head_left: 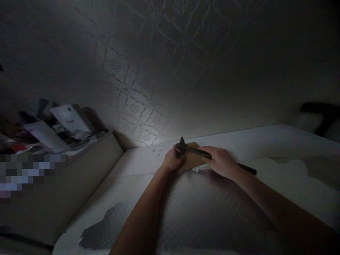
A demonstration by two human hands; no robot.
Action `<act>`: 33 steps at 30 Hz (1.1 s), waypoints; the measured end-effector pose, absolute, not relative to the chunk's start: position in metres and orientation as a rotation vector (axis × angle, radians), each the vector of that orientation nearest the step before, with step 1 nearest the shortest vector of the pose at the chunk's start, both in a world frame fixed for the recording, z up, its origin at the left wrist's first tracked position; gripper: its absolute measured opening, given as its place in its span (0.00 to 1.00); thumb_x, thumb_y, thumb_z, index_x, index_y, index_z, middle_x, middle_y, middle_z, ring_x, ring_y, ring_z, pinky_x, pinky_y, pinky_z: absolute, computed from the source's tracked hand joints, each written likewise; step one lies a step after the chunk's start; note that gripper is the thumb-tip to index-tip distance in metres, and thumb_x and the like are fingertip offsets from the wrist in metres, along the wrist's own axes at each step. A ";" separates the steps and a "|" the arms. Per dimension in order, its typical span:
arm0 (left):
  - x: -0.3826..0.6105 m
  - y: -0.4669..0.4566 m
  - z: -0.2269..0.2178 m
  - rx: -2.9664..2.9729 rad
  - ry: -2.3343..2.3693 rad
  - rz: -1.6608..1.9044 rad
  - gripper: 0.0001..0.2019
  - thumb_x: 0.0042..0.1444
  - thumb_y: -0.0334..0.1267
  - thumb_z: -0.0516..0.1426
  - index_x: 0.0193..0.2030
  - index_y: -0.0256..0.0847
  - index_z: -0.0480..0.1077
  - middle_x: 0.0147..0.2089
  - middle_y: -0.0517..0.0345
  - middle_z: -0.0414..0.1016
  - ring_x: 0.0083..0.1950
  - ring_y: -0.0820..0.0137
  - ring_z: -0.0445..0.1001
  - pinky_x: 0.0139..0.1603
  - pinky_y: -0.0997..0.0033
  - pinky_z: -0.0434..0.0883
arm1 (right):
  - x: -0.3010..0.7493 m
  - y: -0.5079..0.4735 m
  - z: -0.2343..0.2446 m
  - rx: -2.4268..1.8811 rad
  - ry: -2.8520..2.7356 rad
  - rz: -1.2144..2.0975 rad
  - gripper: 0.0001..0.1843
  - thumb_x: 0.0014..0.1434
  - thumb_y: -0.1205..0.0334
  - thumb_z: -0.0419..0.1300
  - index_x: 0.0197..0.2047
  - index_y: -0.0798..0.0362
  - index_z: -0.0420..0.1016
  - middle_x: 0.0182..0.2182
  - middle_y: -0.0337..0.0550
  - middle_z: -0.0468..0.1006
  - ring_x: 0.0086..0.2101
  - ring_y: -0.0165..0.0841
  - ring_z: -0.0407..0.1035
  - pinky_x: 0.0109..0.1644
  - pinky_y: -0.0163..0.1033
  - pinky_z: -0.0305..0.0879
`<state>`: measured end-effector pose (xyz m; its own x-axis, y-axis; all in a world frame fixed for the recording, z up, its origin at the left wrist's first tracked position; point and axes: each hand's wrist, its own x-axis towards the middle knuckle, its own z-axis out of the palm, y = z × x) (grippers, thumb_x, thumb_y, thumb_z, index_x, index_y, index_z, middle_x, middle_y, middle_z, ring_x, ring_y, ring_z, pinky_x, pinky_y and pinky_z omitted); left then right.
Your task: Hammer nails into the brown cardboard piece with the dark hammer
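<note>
Right hand (222, 163) is closed in a fist around the handle of a dark hammer-like tool (196, 152), about mid-length. The handle's free end sticks out past my wrist toward the right of frame. Left hand (172, 161) is curled up against the tool's head, fingers bunched. Light is too poor to tell whether it pinches something small or only steadies the head. The tool lies nearly flat at centre frame, head to the left, over a small brown board (195, 162) resting on the white surface (265, 141). Judgement: the tool looks rigid and head-heavy, so a grip further back gives swing and one near the head gives control. The board looks thin, light and stiff, and likely to slide unless pinned. A few tiny dark specks (158, 152) lie just left of the board, too small to identify. A grey textured patch (186, 212) covers the surface under my forearms. Edges: the patterned wall (138, 106) rises close behind the board, leaving little room forward. The surface's left edge drops toward a cluttered ledge (53, 127) at middle left. Open room runs to the right, up to a dark shape (318, 113) at the frame's right edge.
</note>
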<state>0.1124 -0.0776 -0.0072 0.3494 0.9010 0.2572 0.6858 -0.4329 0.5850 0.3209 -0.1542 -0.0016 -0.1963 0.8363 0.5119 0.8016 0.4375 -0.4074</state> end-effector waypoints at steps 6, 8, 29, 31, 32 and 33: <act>0.111 -0.076 -0.009 2.234 1.369 0.787 0.22 0.48 0.36 0.59 0.51 0.42 0.63 0.42 0.55 0.75 0.41 0.67 0.74 0.42 0.69 0.69 | 0.321 -0.155 -0.001 -1.372 -2.013 0.089 0.22 0.54 0.73 0.55 0.51 0.47 0.72 0.46 0.42 0.78 0.44 0.37 0.73 0.47 0.40 0.66; 0.111 -0.076 -0.008 2.245 1.380 0.781 0.23 0.47 0.36 0.59 0.52 0.42 0.63 0.42 0.54 0.76 0.41 0.66 0.74 0.42 0.68 0.70 | 0.321 -0.155 -0.001 -1.370 -2.028 0.086 0.22 0.54 0.73 0.55 0.50 0.47 0.72 0.45 0.42 0.79 0.44 0.37 0.73 0.46 0.40 0.66; 0.113 -0.079 -0.004 2.235 1.394 0.759 0.21 0.49 0.34 0.58 0.52 0.39 0.63 0.40 0.54 0.75 0.39 0.66 0.74 0.40 0.68 0.71 | 0.321 -0.156 -0.001 -1.405 -2.018 0.070 0.22 0.54 0.72 0.54 0.51 0.48 0.72 0.44 0.43 0.79 0.43 0.38 0.73 0.45 0.39 0.65; 0.113 -0.079 -0.004 2.232 1.376 0.773 0.22 0.48 0.33 0.58 0.52 0.39 0.63 0.41 0.53 0.75 0.40 0.65 0.74 0.41 0.68 0.71 | 0.321 -0.156 -0.001 -1.409 -2.027 0.072 0.21 0.54 0.72 0.54 0.51 0.49 0.73 0.43 0.44 0.79 0.42 0.38 0.73 0.44 0.39 0.66; 0.113 -0.079 -0.004 2.230 1.368 0.776 0.22 0.48 0.33 0.58 0.52 0.39 0.63 0.42 0.52 0.75 0.41 0.65 0.74 0.41 0.68 0.71 | 0.321 -0.156 -0.001 -1.413 -2.029 0.070 0.21 0.55 0.72 0.54 0.50 0.49 0.73 0.43 0.43 0.79 0.41 0.37 0.73 0.43 0.38 0.66; 0.113 -0.079 -0.004 2.228 1.368 0.775 0.22 0.48 0.33 0.58 0.51 0.39 0.63 0.42 0.52 0.75 0.41 0.65 0.74 0.41 0.68 0.70 | 0.321 -0.156 -0.001 -1.416 -2.029 0.064 0.21 0.55 0.72 0.54 0.50 0.48 0.73 0.42 0.43 0.79 0.41 0.37 0.73 0.43 0.38 0.65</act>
